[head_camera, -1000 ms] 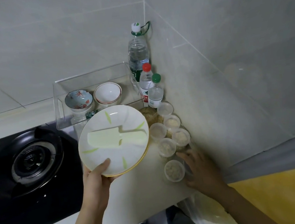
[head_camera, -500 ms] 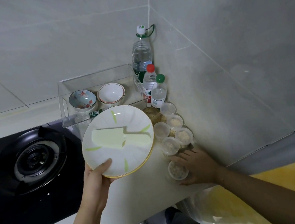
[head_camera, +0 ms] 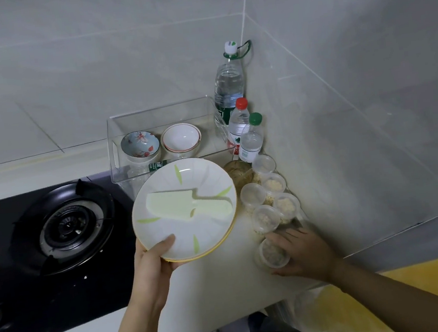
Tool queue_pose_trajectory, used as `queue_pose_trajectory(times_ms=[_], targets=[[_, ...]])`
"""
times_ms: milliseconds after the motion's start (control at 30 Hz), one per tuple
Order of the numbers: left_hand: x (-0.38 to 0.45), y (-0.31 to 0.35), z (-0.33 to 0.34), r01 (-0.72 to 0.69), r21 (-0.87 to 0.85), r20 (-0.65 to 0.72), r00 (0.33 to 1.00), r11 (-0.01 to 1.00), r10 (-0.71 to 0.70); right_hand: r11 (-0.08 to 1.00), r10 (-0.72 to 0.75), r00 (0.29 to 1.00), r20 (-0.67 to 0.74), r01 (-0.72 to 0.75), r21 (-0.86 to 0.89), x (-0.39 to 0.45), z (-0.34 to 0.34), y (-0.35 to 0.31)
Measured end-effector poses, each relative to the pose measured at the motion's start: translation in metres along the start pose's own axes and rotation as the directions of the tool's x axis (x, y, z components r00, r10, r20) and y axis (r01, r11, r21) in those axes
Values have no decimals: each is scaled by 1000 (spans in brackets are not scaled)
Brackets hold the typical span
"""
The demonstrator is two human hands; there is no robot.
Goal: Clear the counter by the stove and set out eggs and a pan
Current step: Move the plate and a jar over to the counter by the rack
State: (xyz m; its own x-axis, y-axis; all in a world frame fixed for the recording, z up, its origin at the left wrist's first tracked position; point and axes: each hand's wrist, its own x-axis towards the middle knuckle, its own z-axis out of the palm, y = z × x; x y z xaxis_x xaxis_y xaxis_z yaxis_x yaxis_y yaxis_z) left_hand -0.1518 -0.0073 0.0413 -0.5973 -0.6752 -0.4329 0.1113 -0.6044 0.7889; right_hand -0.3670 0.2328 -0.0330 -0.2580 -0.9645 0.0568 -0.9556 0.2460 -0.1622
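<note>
- The left hand [head_camera: 153,266] gripped a stack of plates [head_camera: 184,210] by its near rim, raised above the surface [head_camera: 220,283] beside the stove [head_camera: 66,227].
- The right hand [head_camera: 301,254] curled around a small lidded tub [head_camera: 273,254], nearest of several.
- Lifting that tub straight up would likely spare its neighbours.
- No eggs or pan were visible.
</note>
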Motion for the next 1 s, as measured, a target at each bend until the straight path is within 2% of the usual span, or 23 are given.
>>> queue_pose_trajectory(times_ms=[100,200,333,467,567,767,900,1000], targets=[[-4,1,-1,-20,0,-5,1000,1000,20,999,42,998,-37,-41,31,3,-5,-4],[-8,4,-3,-42,1,-11,999,999,42,973,116,991,-62,-102,205,5,-13,-10],[-16,8,-6,-73,-3,-53,996,997,73,893,214,977,24,-205,401,12,-30,-26],[-26,11,-5,-98,-24,-120,988,995,95,832,263,957,126,-291,473,29,-40,-39],[-33,12,-5,-126,-28,-191,974,992,119,753,288,946,149,-320,575,46,-41,-46],[-54,8,-19,-200,-20,-299,936,979,185,630,354,912,208,-396,668,84,-51,-59],[-77,2,-34,-266,-17,-389,890,964,239,428,339,901,272,-405,808,108,-54,-64],[-96,-3,-40,-298,-42,-490,838,954,240,366,282,913,293,-385,847,125,-55,-66]])
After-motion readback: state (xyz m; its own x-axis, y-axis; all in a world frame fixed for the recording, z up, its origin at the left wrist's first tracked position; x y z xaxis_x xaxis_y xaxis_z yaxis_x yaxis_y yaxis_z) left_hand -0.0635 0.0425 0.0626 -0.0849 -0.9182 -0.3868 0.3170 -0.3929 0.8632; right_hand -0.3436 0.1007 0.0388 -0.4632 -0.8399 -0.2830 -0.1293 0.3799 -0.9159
